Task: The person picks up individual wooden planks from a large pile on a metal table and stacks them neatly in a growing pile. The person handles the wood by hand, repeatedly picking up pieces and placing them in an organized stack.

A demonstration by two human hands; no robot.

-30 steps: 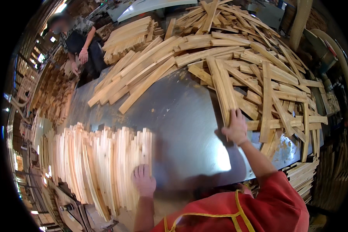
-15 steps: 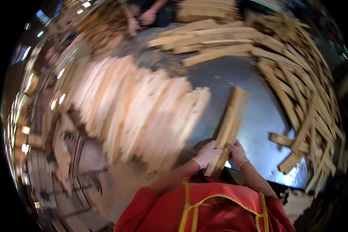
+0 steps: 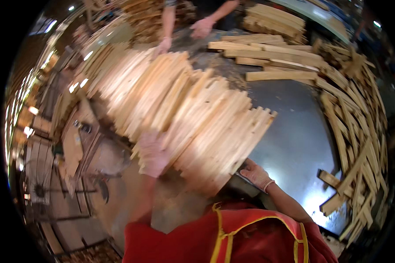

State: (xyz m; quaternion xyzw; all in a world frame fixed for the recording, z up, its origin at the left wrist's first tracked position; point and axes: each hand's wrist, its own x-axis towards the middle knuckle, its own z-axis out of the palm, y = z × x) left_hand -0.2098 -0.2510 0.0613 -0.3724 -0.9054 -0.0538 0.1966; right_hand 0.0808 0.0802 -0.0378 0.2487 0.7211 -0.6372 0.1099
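Observation:
A broad row of pale wooden strips (image 3: 206,127) lies side by side, slanting across the left and middle of the metal table. My left hand (image 3: 153,153), in a pale glove and smeared by motion, is at the near ends of these strips. Just beyond it, a darker strip (image 3: 174,98) lies raised on the row; whether my fingers grip its end cannot be seen. My right hand (image 3: 256,174), also gloved, is at the table's near edge beside the rightmost strip. Its fingers are apart and nothing shows in them.
Loose wooden sticks (image 3: 355,131) are heaped along the table's right side, with more sticks (image 3: 276,57) at the far side. Another person's gloved hands (image 3: 202,28) are at the far end of the row. A bare metal tabletop (image 3: 294,127) shows between.
The strips held between both hands are no longer in front of me. My left hand has moved left onto the row, and my right hand has come away from the strips. The view has shifted.

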